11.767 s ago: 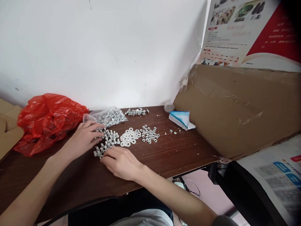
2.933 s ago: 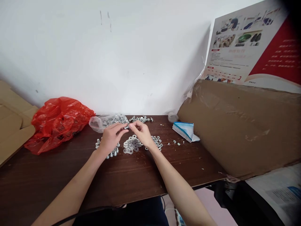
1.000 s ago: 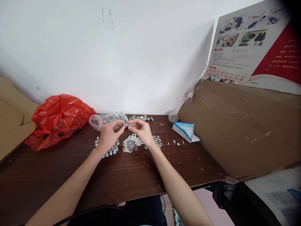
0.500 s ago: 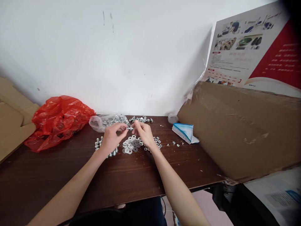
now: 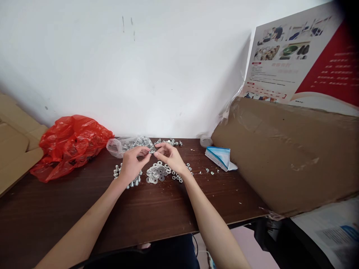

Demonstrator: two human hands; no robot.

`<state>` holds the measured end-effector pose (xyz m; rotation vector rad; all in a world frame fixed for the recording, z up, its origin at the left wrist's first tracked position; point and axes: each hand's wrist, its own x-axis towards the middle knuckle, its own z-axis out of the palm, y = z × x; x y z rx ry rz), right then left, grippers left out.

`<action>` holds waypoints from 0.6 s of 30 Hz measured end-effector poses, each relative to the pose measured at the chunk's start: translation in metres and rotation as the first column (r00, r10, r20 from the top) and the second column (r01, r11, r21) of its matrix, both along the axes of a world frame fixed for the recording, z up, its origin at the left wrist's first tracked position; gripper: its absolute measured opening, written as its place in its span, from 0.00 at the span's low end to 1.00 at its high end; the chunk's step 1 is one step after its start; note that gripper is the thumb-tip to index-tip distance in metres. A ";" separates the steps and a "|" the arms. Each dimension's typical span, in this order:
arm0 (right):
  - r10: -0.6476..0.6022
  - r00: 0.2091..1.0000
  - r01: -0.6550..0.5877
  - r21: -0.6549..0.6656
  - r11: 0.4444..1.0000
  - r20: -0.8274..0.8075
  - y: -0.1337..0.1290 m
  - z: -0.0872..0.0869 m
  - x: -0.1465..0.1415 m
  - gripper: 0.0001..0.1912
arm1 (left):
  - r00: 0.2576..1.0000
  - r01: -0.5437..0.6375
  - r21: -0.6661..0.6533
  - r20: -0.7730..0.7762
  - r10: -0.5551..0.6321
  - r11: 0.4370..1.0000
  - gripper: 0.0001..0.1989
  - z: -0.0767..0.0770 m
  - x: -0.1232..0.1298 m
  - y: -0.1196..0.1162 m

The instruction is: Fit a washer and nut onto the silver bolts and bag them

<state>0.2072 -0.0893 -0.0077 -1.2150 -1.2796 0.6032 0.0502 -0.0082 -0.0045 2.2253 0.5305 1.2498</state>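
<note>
My left hand [image 5: 134, 160] pinches a small metal bolt [image 5: 152, 152] between thumb and fingers. Close to its right end is my right hand [image 5: 170, 158], with thumb and fingers curved round the bolt's tip; a narrow gap shows between them. Flat washers [image 5: 157, 172] lie in a pile below the hands. Hex nuts [image 5: 177, 177] are spread beside my right wrist, which partly hides them. Several bolts [image 5: 136, 181] stand behind and around my left wrist.
A clear bag of hardware [image 5: 123, 145] and a heap of small metal parts [image 5: 171, 142] lie by the wall. A red plastic bag [image 5: 70, 144] is left; a blue-white packet [image 5: 220, 157] and large cardboard box [image 5: 283, 149] are right.
My right hand's fingers have spread and turned at the bolt's end, uncovering more of the nuts. My left hand has barely moved.
</note>
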 end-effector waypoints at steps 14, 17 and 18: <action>0.073 0.993 -0.078 -0.046 0.996 -0.096 0.004 -0.001 -0.003 0.15 | 1.000 0.000 0.020 -0.027 0.000 1.000 0.06 -0.002 0.001 0.002; 0.059 0.987 -0.065 -0.035 0.997 -0.152 0.006 -0.002 -0.008 0.14 | 1.000 0.011 0.012 -0.027 -0.011 1.000 0.06 0.000 0.001 0.002; 0.049 0.985 -0.054 -0.025 0.998 -0.163 0.006 -0.002 -0.009 0.14 | 0.999 0.019 0.006 -0.027 -0.019 1.000 0.06 0.001 0.001 0.001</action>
